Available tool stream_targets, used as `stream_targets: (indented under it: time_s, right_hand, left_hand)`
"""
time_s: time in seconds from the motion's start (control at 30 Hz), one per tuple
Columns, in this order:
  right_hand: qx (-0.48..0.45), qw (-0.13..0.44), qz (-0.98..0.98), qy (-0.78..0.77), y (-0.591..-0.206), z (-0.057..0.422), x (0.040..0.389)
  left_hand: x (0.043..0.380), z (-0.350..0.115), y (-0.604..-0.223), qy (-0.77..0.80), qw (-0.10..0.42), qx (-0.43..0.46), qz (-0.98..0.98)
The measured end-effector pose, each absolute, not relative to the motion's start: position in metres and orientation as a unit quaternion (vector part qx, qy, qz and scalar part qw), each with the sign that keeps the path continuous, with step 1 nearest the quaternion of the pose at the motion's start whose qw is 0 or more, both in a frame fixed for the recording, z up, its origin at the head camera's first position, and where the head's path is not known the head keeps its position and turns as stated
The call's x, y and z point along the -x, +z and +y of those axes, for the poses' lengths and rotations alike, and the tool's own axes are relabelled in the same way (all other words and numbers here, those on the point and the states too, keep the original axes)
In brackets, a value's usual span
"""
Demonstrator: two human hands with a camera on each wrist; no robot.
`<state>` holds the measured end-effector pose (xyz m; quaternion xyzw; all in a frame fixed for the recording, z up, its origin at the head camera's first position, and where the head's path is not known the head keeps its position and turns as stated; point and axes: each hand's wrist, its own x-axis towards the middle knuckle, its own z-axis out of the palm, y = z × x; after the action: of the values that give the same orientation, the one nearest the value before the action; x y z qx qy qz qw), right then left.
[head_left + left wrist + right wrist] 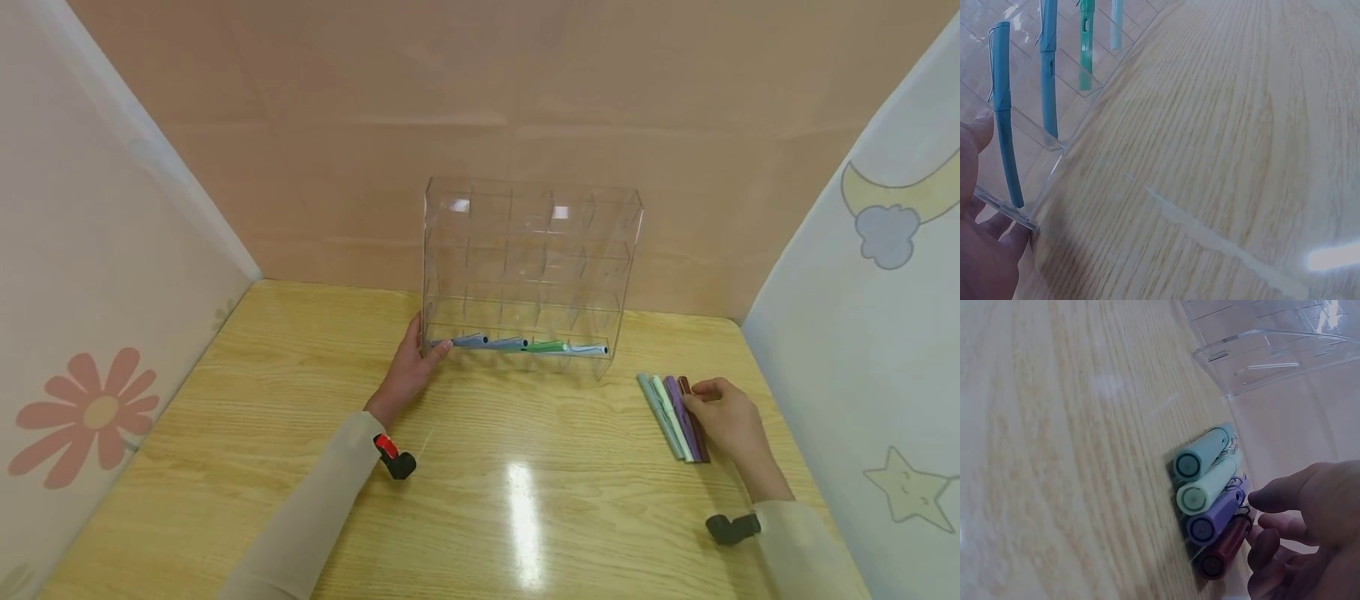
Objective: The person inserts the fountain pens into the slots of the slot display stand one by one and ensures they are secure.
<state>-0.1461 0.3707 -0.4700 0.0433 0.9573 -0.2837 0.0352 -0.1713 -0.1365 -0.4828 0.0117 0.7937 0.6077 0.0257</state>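
Note:
A clear acrylic rack [525,275] with rows of compartments stands upright at the back of the table. My left hand [408,367] grips its lower left side, thumb in front and fingers behind the edge. In the bottom row lie two blue pens [1001,94], a green pen [1087,50] and a pale blue pen [587,350]. To the right, my right hand [731,417] has its thumb and fingertips beside a dark red pen [1225,547], bent around a gap; firm contact does not show. Alongside lie a purple pen [1213,519], a pale green pen [1207,487] and a grey-green pen [1204,453].
The wooden table [480,500] has a bright light reflection near the front. A brown-orange backdrop [337,167] rises behind the rack. Pale printed panels flank both sides, with a flower [93,417] on the left and a star [911,492] on the right.

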Motion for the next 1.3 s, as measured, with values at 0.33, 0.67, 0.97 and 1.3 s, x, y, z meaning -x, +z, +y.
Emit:
stream_targets:
  time_s: [0.33, 0.67, 0.97, 1.3]
  right_hand:
    - [-0.041, 0.056, 0.959, -0.274, -0.468, 0.374, 0.153]
    - [-0.036, 0.081, 0.964, -0.251, -0.467, 0.378, 0.161]
    - [-0.041, 0.1, 0.962, -0.249, -0.463, 0.382, 0.162]
    - [-0.022, 0.042, 0.968, -0.246, -0.435, 0.386, 0.154]
  left_hand:
    - [0.173, -0.136, -0.484, 0.608, 0.018, -0.019, 0.793]
    - [0.173, -0.136, -0.481, 0.6, 0.022, -0.011, 0.8]
    - [0.174, -0.136, -0.482, 0.6, 0.027, -0.005, 0.8]
    - [0.172, -0.137, -0.483, 0.601, 0.024, -0.008, 0.799]
